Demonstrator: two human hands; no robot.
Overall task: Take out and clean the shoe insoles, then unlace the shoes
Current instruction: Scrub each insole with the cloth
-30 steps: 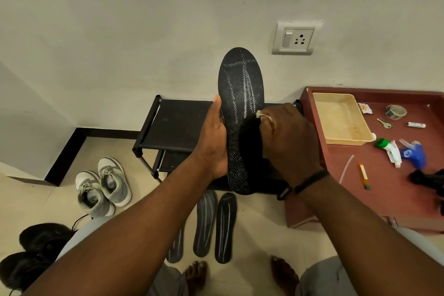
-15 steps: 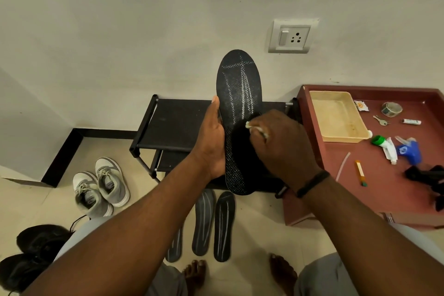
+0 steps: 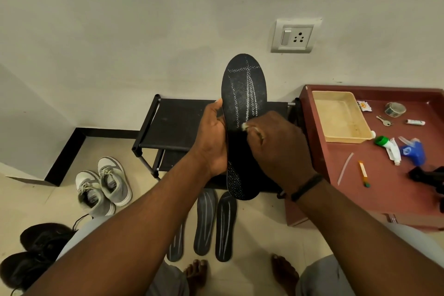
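Your right hand has slid lower on the flat black foam insole, pinching a small white wipe against it. Your left hand grips the upright insole's edge.

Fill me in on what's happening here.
A person is cleaning a shoe insole. The left hand holds the black insole upright, while the right hand presses a small white wipe against its middle. Three more insoles lie on the floor below. Grey sneakers and black shoes sit to the left, the grey pair still laced.
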